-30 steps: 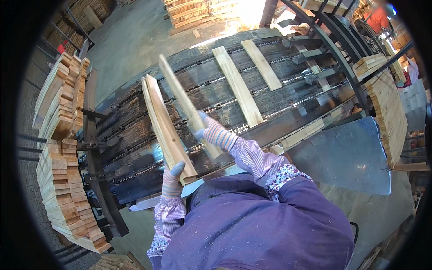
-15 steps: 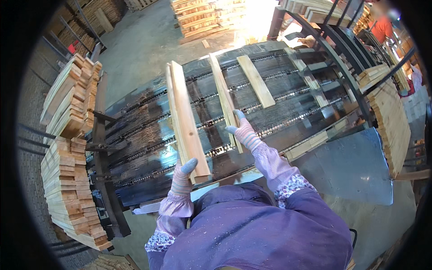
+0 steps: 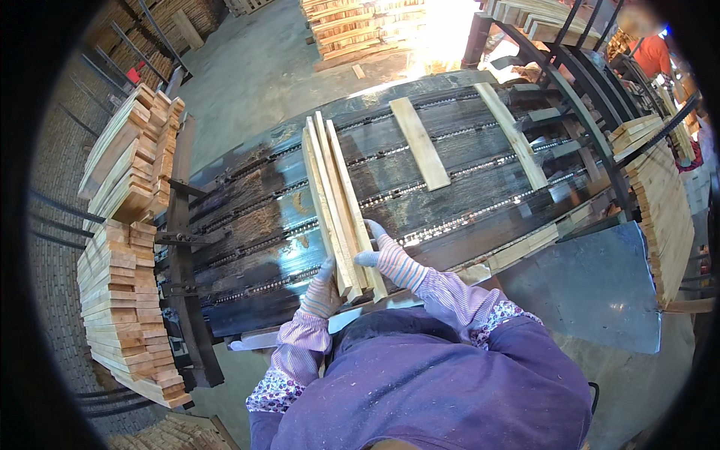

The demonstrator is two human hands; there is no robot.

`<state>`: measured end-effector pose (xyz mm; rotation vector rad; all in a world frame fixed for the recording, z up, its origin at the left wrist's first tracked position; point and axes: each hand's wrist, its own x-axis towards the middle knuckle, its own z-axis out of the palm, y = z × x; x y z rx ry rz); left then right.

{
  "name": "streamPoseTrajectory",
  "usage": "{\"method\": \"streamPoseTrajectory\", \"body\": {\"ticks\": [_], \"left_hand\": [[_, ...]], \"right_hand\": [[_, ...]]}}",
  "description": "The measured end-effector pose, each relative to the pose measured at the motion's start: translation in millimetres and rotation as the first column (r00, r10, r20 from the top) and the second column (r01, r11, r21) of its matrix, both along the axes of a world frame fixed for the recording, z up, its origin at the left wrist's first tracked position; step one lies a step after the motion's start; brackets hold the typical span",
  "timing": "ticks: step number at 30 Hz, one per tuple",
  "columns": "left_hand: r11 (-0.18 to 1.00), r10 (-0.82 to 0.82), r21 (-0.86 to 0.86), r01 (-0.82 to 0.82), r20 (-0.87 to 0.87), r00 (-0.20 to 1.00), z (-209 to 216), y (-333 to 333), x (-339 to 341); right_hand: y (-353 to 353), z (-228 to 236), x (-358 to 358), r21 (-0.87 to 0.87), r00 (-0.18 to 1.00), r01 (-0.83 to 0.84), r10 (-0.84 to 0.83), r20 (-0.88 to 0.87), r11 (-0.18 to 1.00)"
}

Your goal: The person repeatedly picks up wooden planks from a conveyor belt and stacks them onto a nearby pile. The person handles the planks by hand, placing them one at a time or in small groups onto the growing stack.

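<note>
Several pale wooden slats (image 3: pixel 337 199) are gathered into one bundle standing on edge over the dark chain conveyor (image 3: pixel 247 225). My left hand (image 3: pixel 322 289), in a striped glove, grips the near end of the bundle from the left. My right hand (image 3: pixel 386 255), also gloved, presses against the bundle's right side near its near end. Two more loose slats lie flat farther along the conveyor, one (image 3: pixel 420 142) in the middle and one (image 3: pixel 514 135) to the right.
Tall stacks of cut slats (image 3: pixel 124 247) stand on a rack at my left, another stack (image 3: pixel 664 202) at my right. A grey metal plate (image 3: pixel 592 292) lies at the near right. Pallet stacks (image 3: pixel 360 26) and a person in orange (image 3: pixel 652 49) are beyond.
My right hand has brought the single slat over to the left-hand bundle, so all slats now stand together between both hands. The loose slats on the conveyor have travelled rightward.
</note>
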<state>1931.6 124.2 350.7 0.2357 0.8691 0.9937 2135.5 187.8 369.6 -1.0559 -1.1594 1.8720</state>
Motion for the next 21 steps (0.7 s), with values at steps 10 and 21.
{"method": "streamPoseTrajectory", "body": {"ticks": [10,21], "left_hand": [[0.997,0.053,0.074,-0.030,-0.329,0.943,19.9,-1.1,-7.2],[0.942,-0.200,-0.239,0.236,-0.964,-0.177,-17.0,-2.8,-2.6]], "right_hand": [[135.9,8.3,33.6,0.333,0.564,0.049,-0.301,0.769,0.942],[187.4,-35.9,48.7,0.363,0.463,0.052,-0.345,0.816,0.930]]}}
